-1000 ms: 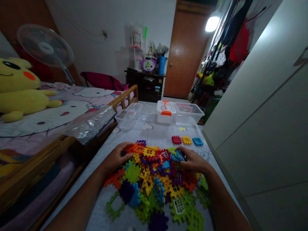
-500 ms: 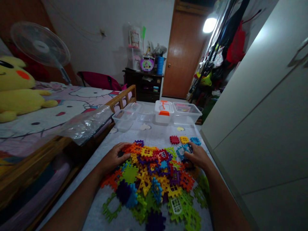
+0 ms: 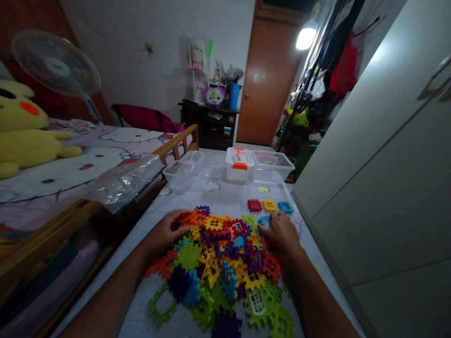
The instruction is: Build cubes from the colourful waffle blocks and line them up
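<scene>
Both hands at the pile of toothed plastic pieces (image 3: 220, 256), left hand (image 3: 169, 234) on its far left edge, right hand (image 3: 281, 231) on its far right edge.
Right hand narrow, thumb and curled fingers around a blue window piece (image 3: 265, 221) just off the pile's far right edge; left hand loosely curved, thumb apart from fingers, touching orange pieces (image 3: 195, 218) of the pile, grip on any of them cannot be told; just beyond the pile's far right, a row of three lying flat and apart: red piece (image 3: 254, 205), yellow piece (image 3: 269, 205), blue frame piece (image 3: 285, 207); well beyond the pile, a clear tub (image 3: 180, 178) and a lidded box with orange clips (image 3: 239, 171); pale cloth (image 3: 225, 202) under the pile.
</scene>
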Demonstrator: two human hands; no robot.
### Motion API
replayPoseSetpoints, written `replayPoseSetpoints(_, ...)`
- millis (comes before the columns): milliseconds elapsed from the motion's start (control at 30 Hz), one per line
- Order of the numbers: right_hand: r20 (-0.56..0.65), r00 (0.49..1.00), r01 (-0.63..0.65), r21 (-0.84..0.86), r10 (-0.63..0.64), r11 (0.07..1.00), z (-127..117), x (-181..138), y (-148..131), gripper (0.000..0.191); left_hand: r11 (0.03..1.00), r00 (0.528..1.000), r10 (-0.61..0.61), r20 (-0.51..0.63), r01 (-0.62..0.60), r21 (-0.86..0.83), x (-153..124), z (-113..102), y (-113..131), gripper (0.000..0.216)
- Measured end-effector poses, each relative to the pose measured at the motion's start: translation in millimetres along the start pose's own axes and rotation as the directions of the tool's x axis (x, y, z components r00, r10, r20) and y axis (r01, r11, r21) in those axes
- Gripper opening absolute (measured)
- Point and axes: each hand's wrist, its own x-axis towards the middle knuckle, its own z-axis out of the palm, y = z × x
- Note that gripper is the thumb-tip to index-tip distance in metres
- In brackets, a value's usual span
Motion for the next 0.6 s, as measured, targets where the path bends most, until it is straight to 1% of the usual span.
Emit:
replayPoseSetpoints(233, 0.023, 1.0, 0.01, 0.021, -0.011, 1.0, 2, 0, 2, 0.038, 1.0, 1.0, 0.003, 0.007, -0.003, -0.002, 0, -1, 5, 0.055)
replayPoseSetpoints(433, 0.029, 1.0, 0.011, 0.047, -0.012, 0.999, 6, 0, -1, 0.037, 1.0, 1.0, 0.002, -0.004, -0.002, 0.0, 0, 0, 3, 0.056)
replayPoseSetpoints(533, -0.023, 1.0, 0.01, 0.074, -0.009, 0.997, 4, 6, 11, 0.043, 1.0, 1.0, 0.008, -0.004, -0.008, 0.007, 0, 0, 3, 0.056)
replayPoseSetpoints(600, -0.095, 0.995, -0.015, 0.099, 0.024, 0.995, 0, 14, 30, 0.05, 1.0, 1.0, 0.014, 0.003, -0.014, 0.009, 1, -1, 3, 0.056)
